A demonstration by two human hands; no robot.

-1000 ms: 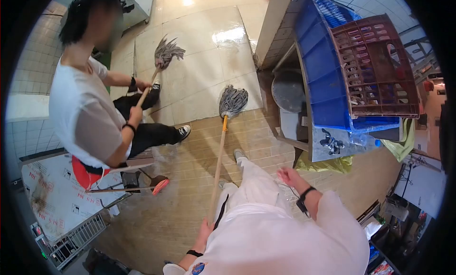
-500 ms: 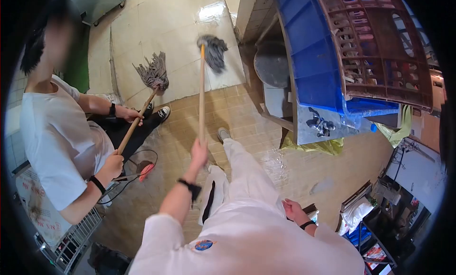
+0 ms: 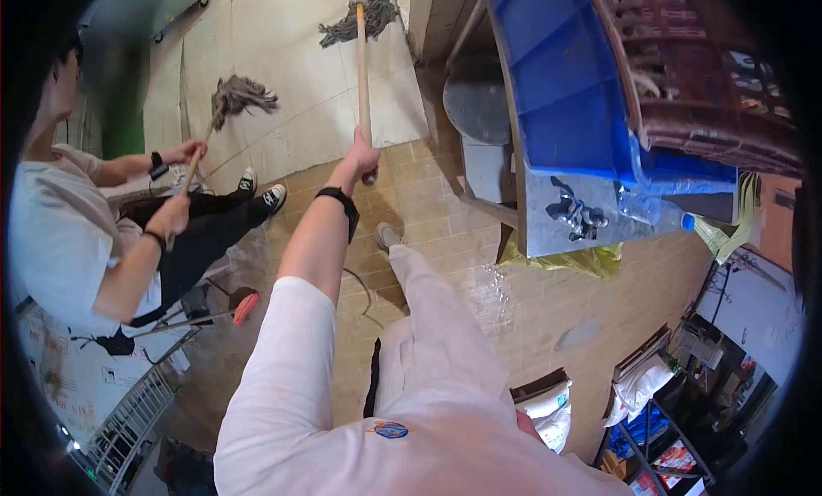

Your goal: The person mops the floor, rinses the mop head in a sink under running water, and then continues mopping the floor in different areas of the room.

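My left hand [image 3: 366,156] is wrapped round the lower end of a wooden mop handle [image 3: 362,85], with my arm stretched forward. The handle runs away from me to a grey mop head [image 3: 360,18], spread on the pale tiles near the top of the view. Of my right hand [image 3: 527,425], only a small part shows at my right side, beside a white bag; its fingers are hidden. At the left, another person in a white shirt [image 3: 64,231] holds a second mop [image 3: 240,98] with both hands, its head on the pale tiles.
A blue crate [image 3: 561,85] and a brown crate [image 3: 702,136] stand at the right above a metal surface [image 3: 544,218] with dark items and a plastic bottle [image 3: 664,212]. Wet brown tiles [image 3: 488,295] lie around my feet. White bags [image 3: 548,410] rest at lower right.
My left hand has moved forward with the mop, and its head lies farther away and spread out. The other person and their mop have shifted left. My right hand is now mostly hidden.
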